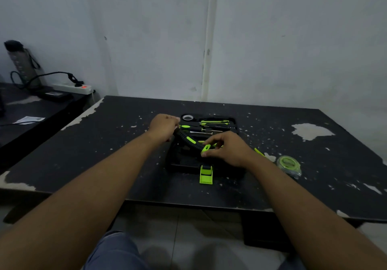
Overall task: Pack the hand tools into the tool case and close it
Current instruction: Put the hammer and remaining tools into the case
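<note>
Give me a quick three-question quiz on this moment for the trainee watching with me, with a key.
1. True or false: the tool case is already closed.
2. Of the left hand and the right hand, which holds the black-and-green tool? A) left only B) right only C) both
3. Fill in: the green tape measure lies on the table, to the ___ of the case.

Key: 1 false; 2 C; 3 right.

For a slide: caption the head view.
Left hand and right hand hold a black-green tool over the open tool case.
</note>
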Tool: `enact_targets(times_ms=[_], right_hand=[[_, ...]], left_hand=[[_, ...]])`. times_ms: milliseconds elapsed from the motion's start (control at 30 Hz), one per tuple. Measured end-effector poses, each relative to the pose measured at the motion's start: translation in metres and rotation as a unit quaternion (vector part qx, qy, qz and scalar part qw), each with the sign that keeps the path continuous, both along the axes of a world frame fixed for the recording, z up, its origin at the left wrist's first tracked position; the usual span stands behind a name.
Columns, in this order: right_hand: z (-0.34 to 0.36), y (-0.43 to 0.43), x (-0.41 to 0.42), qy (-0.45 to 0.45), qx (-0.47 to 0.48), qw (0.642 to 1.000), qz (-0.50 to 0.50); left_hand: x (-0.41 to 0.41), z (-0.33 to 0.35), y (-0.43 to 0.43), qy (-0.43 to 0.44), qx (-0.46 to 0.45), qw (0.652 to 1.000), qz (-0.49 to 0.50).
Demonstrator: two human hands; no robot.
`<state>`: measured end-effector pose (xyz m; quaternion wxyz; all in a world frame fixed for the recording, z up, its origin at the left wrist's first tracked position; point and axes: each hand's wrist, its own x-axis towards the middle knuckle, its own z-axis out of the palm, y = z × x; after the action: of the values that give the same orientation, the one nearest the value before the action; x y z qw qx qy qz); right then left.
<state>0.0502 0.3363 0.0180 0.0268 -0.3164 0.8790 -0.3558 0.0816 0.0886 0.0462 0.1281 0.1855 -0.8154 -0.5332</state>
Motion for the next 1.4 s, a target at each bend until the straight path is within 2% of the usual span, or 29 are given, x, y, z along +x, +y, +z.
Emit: enact_targets(times_ms=[100,400,567,733,1067,1400], right_hand=[[-0.008,0.009,-0.004,-0.001,0.041,0.999,-0.003],[-0.009,0.032,-0.007,-0.038,0.04,0.998,0.034],[-0.01,0.03,-0.009,-0.049,0.029,0.997,0.042],[-0.006,0.032,-0.011,-0.06,0.032,0.996,0.056],[0.005,0.031,-0.013,-0.07,0.068,0.992,0.082],[0.008,0.037,-0.02,-0.094,0.111,0.988,0.047]], left_hand=[[0.002,-0.005,0.008,-0.023,-0.078,0.996,-0.019],[0.008,-0.014,0.01,-0.096,-0.199,0.972,-0.081],[0.011,-0.013,0.012,-0.133,-0.183,0.969,-0.101],[0.013,-0.006,0.006,-0.135,-0.244,0.952,-0.122],[0.015,-0.009,0.001,-0.139,-0.211,0.958,-0.133],[0.009,-0.015,0.005,-0.154,-0.211,0.952,-0.158]])
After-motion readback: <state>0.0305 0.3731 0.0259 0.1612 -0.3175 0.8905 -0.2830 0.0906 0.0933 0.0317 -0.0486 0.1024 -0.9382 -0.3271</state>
